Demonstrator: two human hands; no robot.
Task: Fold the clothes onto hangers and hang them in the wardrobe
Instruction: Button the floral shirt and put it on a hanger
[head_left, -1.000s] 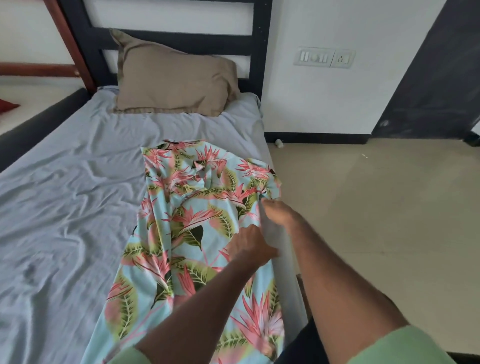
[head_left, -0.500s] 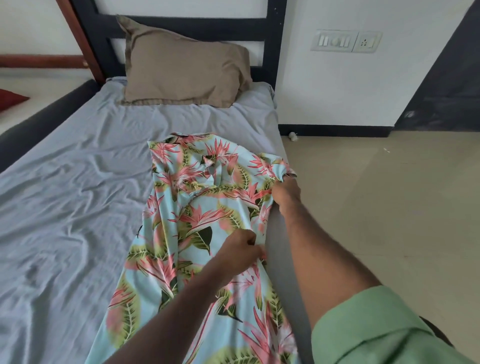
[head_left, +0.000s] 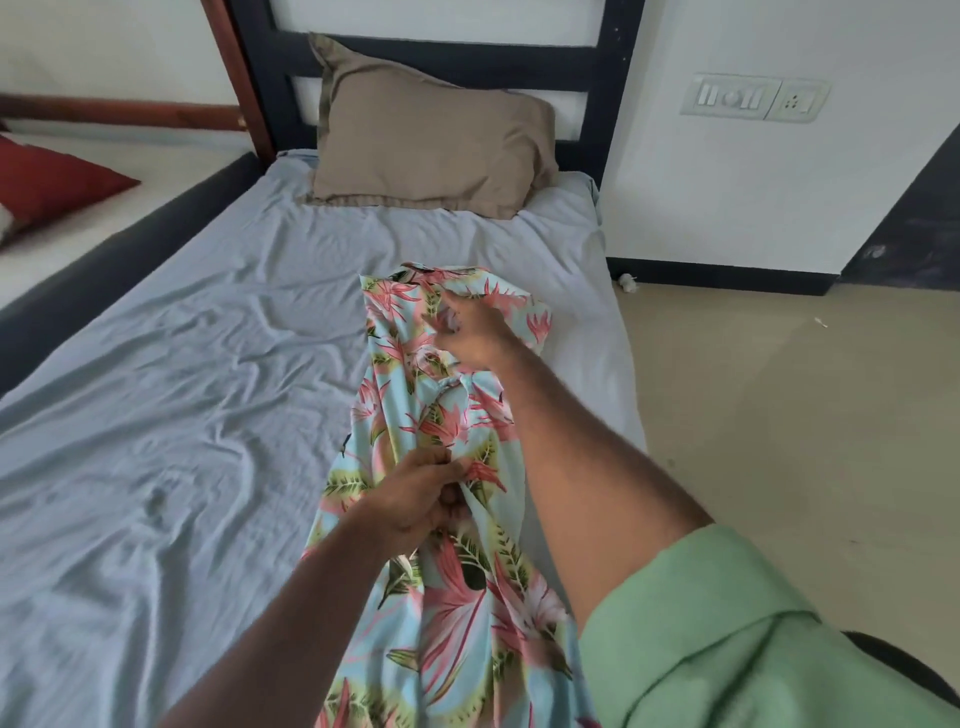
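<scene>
A light-blue floral garment with pink and green leaves lies lengthwise along the right side of the bed, gathered into a narrow strip. My left hand grips a bunch of the fabric near its middle. My right hand reaches farther up and pinches the cloth near the garment's top end, close to the collar. No hanger or wardrobe is in view.
A tan pillow leans at the dark headboard. The grey sheet is wrinkled. A second bed with a red cushion stands at the left. Beige floor runs along the right, with a wall switch plate above.
The garment's right side has been folded over to the left, so it is narrower now. My right hand moved up and left to the collar area; my left hand stayed near the middle.
</scene>
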